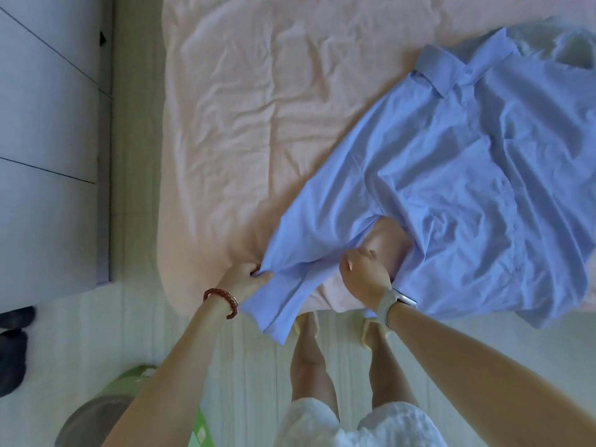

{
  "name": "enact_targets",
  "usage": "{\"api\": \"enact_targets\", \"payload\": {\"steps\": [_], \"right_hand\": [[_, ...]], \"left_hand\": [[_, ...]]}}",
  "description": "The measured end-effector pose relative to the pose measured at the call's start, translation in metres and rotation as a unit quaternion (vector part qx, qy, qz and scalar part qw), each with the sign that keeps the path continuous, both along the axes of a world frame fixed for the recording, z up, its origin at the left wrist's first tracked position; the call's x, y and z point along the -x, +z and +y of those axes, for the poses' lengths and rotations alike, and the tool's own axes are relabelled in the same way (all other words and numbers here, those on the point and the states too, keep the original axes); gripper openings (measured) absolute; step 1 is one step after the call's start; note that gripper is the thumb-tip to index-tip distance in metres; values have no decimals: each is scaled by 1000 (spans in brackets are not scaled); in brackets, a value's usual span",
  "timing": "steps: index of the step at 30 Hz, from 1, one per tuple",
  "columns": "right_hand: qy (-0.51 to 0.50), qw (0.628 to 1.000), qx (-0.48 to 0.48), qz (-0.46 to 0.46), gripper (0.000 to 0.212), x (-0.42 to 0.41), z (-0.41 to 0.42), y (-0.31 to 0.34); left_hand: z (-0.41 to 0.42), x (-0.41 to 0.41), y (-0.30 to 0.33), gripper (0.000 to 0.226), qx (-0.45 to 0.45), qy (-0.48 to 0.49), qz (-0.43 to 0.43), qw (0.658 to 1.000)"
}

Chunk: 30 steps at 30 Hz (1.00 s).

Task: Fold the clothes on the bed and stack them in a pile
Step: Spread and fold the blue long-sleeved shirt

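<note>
shirt (467,175) lay face-up on bed (245,101) | left hand (246,279) fingers pinched sleeve (309,253) edge, right hand (364,272) fingers curled on its other edge | we judged: to flatten it for folding

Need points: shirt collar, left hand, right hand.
shirt collar (451,71), head view, on the folded collar band.
left hand (246,277), head view, back of hand pinching the sleeve.
right hand (366,272), head view, its knuckles.

Bare arms; a dark red beaded bracelet (222,301) circles the left wrist, a pale-strapped watch (395,303) the right; white shorts (358,424), light slippers (371,329) on the feet
</note>
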State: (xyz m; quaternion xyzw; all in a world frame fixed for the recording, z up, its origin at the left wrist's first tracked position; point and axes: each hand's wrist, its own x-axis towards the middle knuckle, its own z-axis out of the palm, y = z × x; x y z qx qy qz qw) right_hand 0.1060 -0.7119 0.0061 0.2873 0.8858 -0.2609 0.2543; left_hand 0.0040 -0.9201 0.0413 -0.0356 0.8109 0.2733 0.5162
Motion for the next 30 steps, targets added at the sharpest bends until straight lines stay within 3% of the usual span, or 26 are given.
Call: {"api": "enact_targets", "payload": {"steps": [3, 6, 11, 15, 19, 23, 27, 30], "right_hand": [[-287, 945, 156, -8, 25, 3, -10, 2], [-405, 875, 265, -25, 29, 11, -30, 4], [-437, 821, 361, -59, 17, 30, -57, 9], [-471, 772, 426, -33, 15, 37, -71, 18], [-506, 771, 387, 18, 10, 29, -71, 23], [-547, 753, 356, 80, 25, -3, -64, 41], [-594, 716, 353, 101, 16, -35, -57, 54], [-591, 703, 382, 100, 19, -46, -53, 61]], "left_hand": [[0, -13, -1, 22, -40, 81, 14, 996], [-8, -22, -4, 21, -79, 186, 1, 979], [-8, -19, 12, 39, -129, 177, 8, 976], [-11, -19, 14, 25, -155, 186, 23, 970], [-14, -16, 13, 22, -147, 217, 49, 964], [-16, -12, 15, 28, -123, 237, 72, 961], [-14, -13, 25, 17, -128, 169, 23, 977], [-14, -14, 31, 9, -90, 44, -40, 994]]}}
